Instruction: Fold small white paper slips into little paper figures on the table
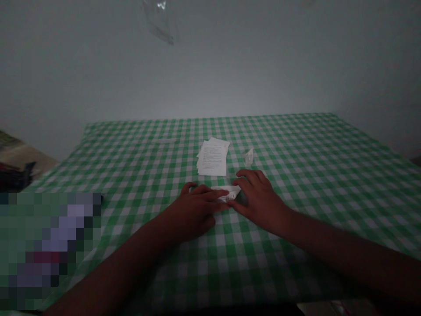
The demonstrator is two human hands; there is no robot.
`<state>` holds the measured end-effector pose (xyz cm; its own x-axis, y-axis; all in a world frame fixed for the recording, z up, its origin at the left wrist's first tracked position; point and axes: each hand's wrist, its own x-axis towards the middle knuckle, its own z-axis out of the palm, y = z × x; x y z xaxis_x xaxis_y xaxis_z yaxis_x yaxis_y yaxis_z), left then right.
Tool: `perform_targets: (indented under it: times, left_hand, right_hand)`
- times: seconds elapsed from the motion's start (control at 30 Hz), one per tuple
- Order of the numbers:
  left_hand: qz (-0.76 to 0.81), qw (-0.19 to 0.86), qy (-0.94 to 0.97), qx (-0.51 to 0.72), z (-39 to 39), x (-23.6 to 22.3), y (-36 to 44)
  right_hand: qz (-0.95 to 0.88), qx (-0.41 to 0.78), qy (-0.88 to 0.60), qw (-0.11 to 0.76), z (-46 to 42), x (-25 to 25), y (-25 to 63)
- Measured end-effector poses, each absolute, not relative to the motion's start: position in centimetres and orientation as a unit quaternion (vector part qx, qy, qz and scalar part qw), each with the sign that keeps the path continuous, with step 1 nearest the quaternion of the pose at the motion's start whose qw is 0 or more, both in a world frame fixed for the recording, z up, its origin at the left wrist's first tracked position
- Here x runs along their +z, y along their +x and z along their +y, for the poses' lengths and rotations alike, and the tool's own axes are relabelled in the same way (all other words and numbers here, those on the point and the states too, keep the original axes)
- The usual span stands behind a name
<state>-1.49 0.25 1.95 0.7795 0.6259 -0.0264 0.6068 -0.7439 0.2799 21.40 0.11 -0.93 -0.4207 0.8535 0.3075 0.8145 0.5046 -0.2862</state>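
Observation:
A small folded sheet of white paper (pixel 234 189) lies on the checked tablecloth in front of me. My left hand (pixel 200 206) rests over its left part, the fingers stretched out and pressing it down. At the paper's right end, my right hand (pixel 255 193) has its thumb and fingers closed around the pointed edge. The left part of the paper is hidden under my left fingers. Just beyond my hands sits a loose stack of printed sheets (pixel 213 159). To the right of that stack stands a small folded paper piece (pixel 249 156).
A green and white checked tablecloth (pixel 148 166) covers the table, which meets a pale wall (pixel 246 57) at the back. A blurred-out patch (pixel 49 250) covers the lower left. Dark items (pixel 16 175) lie beyond the table's left edge.

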Motion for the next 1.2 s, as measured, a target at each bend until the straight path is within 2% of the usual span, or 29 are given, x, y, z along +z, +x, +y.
perform_targets:
  times: [0.3,0.53,0.67,0.77,0.93,1.2]
  left_hand:
    - [0.321,0.140,0.936,0.033,0.5,1.6,-1.7]
    - [0.318,0.144,0.936,0.040,0.7,1.4,-1.8]
    - [0.315,0.138,0.938,0.035,0.3,1.6,-1.8]
    - [0.310,0.135,0.940,0.041,0.0,1.5,-1.7]
    - [0.309,0.152,0.937,0.057,0.2,1.5,-1.6]
    - [0.335,0.193,0.918,0.082,0.9,1.5,-2.1]
  right_hand:
    - [-0.819,0.069,-0.534,0.198,0.7,-1.0,22.0]
    - [-0.804,0.042,-0.564,0.182,2.3,-1.0,23.7]
    - [-0.813,0.043,-0.536,0.222,2.6,-0.4,24.0]
    - [-0.848,0.077,-0.463,0.246,2.2,0.3,23.6]
    - [-0.923,0.117,-0.328,0.166,1.2,0.5,22.9]
    - [-0.937,0.073,-0.327,0.094,0.5,0.9,22.7]
